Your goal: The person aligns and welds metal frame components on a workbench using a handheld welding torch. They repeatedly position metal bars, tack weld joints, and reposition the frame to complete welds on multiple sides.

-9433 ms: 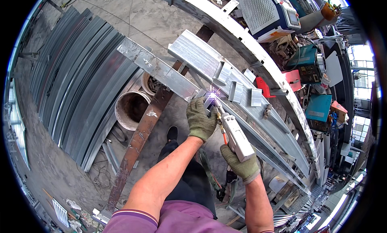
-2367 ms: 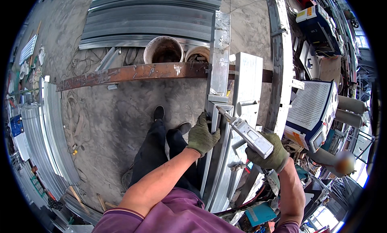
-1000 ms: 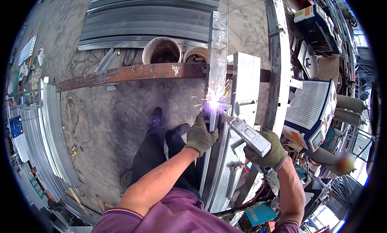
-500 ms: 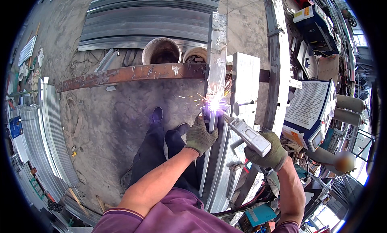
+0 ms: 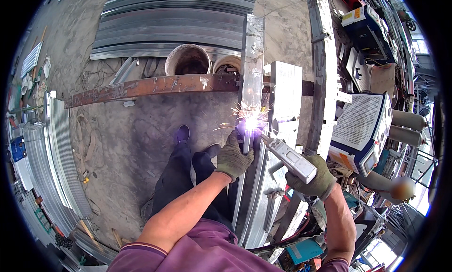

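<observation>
My left hand (image 5: 233, 156), in an olive work glove, grips a long galvanised steel channel (image 5: 252, 60) just below a bright violet welding flash (image 5: 249, 124) with sparks flying off. My right hand (image 5: 314, 180), also gloved, holds the grey handheld welding gun (image 5: 288, 155), its tip pointing up-left into the flash on the channel. A wider flat steel section (image 5: 284, 98) lies right beside the channel. Both rest across a rusty steel beam (image 5: 150, 86).
Stacked grey steel profiles (image 5: 174, 22) lie at the top and along the left (image 5: 61, 164). Two buckets (image 5: 188, 59) stand behind the beam. A long steel frame (image 5: 325, 60) and a white vented machine box (image 5: 360, 131) are at right. My dark-trousered legs (image 5: 181, 178) stand on concrete.
The arc was off 2.4 s ago, then lit one second ago and keeps burning. The flash and sparks stay at about the same spot; both hands have barely moved.
</observation>
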The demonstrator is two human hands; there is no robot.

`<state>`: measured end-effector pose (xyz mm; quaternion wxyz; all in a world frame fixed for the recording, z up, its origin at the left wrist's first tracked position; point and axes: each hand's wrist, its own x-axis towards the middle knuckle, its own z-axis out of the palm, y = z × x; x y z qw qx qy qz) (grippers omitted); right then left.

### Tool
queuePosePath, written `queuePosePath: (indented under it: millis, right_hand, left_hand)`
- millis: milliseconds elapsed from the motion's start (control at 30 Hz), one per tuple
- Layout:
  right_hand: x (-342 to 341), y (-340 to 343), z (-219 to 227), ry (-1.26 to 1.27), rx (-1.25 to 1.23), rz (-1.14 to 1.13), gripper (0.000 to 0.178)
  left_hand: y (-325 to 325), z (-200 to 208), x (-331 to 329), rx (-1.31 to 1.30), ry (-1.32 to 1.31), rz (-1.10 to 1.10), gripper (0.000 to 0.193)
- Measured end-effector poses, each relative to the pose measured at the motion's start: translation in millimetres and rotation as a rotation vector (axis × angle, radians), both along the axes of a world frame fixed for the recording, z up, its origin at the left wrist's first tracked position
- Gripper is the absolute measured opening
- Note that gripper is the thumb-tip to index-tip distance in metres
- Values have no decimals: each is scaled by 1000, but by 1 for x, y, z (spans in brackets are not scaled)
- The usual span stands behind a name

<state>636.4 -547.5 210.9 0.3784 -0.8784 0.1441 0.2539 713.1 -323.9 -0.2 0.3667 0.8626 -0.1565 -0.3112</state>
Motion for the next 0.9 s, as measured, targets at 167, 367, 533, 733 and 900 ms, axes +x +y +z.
queuePosePath:
  millis: [167,367,533,733,900]
  right_hand:
    - [-5,2,-1,-45,4,-52,14]
    - [-10,5,5,46,46,-139,20]
    - [-30,4,6,-38,-30,-100,28]
    - [-22,17,15,-24,101,-201,34]
    - [-31,19,10,-90,95,-255,33]
  left_hand:
    - [-1,7,1,-6,1,35,83]
    - [-2,2,-2,-3,-20,61,75]
    - [-1,-9,-4,-41,-68,38,77]
    - [2,-13,-5,-61,-111,47,79]
    - [3,-12,-4,-24,-45,12,86]
